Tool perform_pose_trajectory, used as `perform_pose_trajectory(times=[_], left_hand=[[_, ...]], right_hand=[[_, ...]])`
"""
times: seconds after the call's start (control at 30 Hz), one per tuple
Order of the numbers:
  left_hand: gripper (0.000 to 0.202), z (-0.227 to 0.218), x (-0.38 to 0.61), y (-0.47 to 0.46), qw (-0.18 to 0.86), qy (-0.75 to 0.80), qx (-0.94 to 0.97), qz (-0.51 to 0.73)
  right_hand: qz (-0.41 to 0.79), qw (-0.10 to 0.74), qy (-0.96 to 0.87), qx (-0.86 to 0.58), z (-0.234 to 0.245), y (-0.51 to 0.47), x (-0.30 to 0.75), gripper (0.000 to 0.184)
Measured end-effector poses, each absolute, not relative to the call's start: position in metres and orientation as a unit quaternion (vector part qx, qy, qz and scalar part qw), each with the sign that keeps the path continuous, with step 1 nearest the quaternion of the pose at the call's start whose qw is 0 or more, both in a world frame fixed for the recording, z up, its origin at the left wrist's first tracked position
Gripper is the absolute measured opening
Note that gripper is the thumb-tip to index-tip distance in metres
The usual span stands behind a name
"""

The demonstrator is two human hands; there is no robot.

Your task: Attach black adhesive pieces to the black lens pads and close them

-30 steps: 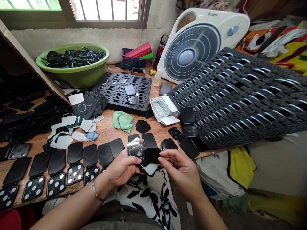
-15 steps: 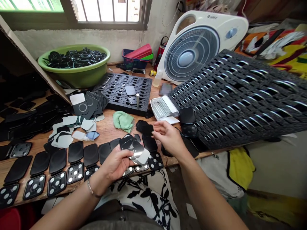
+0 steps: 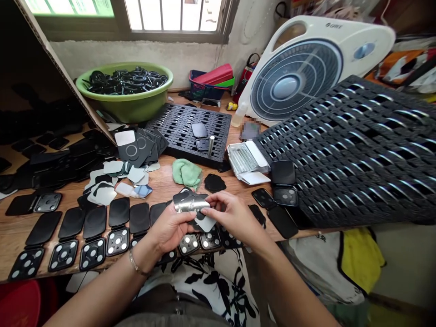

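Note:
My left hand (image 3: 173, 229) is closed on a small fan of thin, rounded-square plates (image 3: 190, 206), some shiny silver and some dark. My right hand (image 3: 228, 213) pinches the right edge of these plates, with thumb and fingertips close together. Just beyond my hands lies a small pile of thin black pieces (image 3: 215, 182). Below and to the left, hinged black square cases (image 3: 117, 240) lie opened flat in a row, their lower halves carrying white round dots. My hands cover part of that row.
A green cloth (image 3: 186, 172) and a heap of pale plates (image 3: 102, 193) lie on the wooden table. Behind stand a green basin (image 3: 132, 106) of black parts, a black slotted foam tray (image 3: 163, 118) and a fan (image 3: 293, 86). A large slotted foam sheet (image 3: 361, 150) leans at right.
My right hand has come from the black pile to the plates in my left hand. The view has turned left, so everything sits further right.

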State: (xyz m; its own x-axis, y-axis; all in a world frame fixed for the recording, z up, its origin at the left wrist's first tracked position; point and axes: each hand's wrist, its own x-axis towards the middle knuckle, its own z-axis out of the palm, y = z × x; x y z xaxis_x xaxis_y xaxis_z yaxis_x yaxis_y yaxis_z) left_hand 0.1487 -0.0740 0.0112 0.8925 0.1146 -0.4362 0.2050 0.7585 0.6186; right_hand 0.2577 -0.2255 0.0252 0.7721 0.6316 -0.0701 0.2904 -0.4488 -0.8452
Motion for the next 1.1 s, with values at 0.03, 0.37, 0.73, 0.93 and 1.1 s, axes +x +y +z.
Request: perform_pose_trajectory(times=[0.03, 0.37, 0.73, 0.93, 1.1], left_hand=[[0.055, 0.011, 0.149, -0.074, 0.909, 0.230, 0.347, -0.027], [0.059, 0.010, 0.155, -0.078, 0.904, 0.227, 0.359, -0.049], [0.046, 0.016, 0.165, -0.098, 0.904, 0.223, 0.353, -0.093], [0.050, 0.018, 0.165, -0.094, 0.905, 0.209, 0.360, -0.090], [0.046, 0.018, 0.162, -0.086, 0.896, 0.235, 0.369, -0.075]], right_hand=[[0.201, 0.451, -0.265, -0.828, 0.026, -0.223, 0.254, 0.017], [0.203, 0.665, -0.032, -0.718, 0.028, -0.271, 0.266, 0.041], [-0.101, 0.330, -0.243, -0.907, -0.003, -0.321, 0.249, 0.037], [-0.047, 0.371, -0.426, -0.824, 0.024, -0.293, 0.230, 0.033], [0.083, 0.651, -0.070, -0.751, 0.016, -0.282, 0.232, 0.029]])
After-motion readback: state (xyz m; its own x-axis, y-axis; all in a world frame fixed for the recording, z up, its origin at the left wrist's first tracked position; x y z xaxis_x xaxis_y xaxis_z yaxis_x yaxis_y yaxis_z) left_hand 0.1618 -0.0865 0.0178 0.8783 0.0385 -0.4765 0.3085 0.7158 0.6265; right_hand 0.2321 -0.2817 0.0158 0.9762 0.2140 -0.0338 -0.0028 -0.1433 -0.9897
